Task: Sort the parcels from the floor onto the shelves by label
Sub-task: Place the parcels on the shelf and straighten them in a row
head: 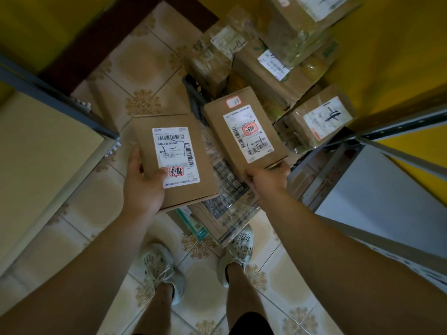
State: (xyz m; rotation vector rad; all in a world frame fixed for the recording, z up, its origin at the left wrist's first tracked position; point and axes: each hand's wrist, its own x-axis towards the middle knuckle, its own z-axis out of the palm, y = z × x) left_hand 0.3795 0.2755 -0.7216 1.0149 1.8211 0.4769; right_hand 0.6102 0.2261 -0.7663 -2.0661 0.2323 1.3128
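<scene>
The person stands over the heap with 2 parcels held up side by side, labels facing up. The left grip [142, 184] is closed on a flat brown cardboard parcel [205, 170], with the thumb lying across the red stamp at the near end of its white shipping label [175, 155] and the fingers tucked under the near left corner. The right grip [268, 177] clasps the near end of a second, narrower brown cardboard parcel [244, 131], which tilts away to the right. This one carries its own white barcode label [249, 134] with a red stamp and a small red-bordered sticker [234, 102] near the far edge. The 2 parcels sit close together but apart.

Below and between them lies a tape-wrapped carton with dark printing [227, 189], resting on the patterned beige tiled floor [145, 68] just ahead of the person's pale sneakers [157, 269]. Beyond the held parcels, a heap of taped brown boxes [266, 68] with scribbled labels is stacked against the yellow wall [399, 56]. A grey metal shelf with a beige board [48, 153] stands at the left, and a grey-framed shelf with a white board [362, 189] at the right.
</scene>
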